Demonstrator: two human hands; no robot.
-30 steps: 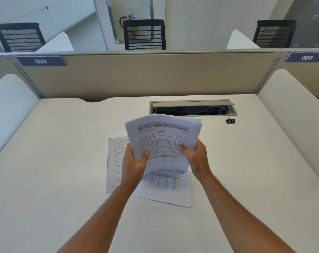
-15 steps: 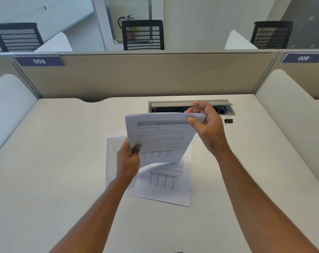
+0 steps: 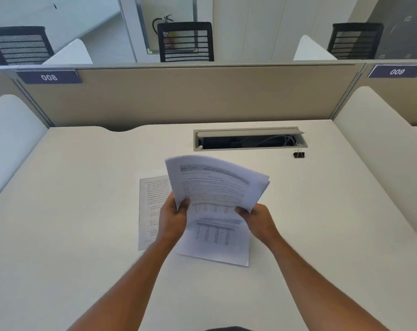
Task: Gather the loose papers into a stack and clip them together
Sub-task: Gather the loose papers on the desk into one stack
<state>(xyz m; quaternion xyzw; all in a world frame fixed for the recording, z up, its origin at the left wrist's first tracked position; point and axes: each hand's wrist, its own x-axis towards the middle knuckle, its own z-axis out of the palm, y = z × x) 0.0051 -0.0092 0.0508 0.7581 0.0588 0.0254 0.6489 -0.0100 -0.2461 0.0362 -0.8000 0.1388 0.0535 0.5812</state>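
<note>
I hold a stack of printed papers upright above the desk, its top edge curling away from me. My left hand grips its lower left edge and my right hand grips its lower right corner. Under the stack a sheet with a table lies flat on the white desk. A second sheet of text lies to its left, partly hidden by my left hand. A black binder clip sits apart at the back right of the desk.
An open cable tray is set into the desk just behind the papers, next to the binder clip. A beige partition closes the back, and white side dividers stand left and right. Black chairs show beyond.
My right hand has come down from the stack's top right corner to its lower right corner. The stack has tipped and its top edge bends back.
</note>
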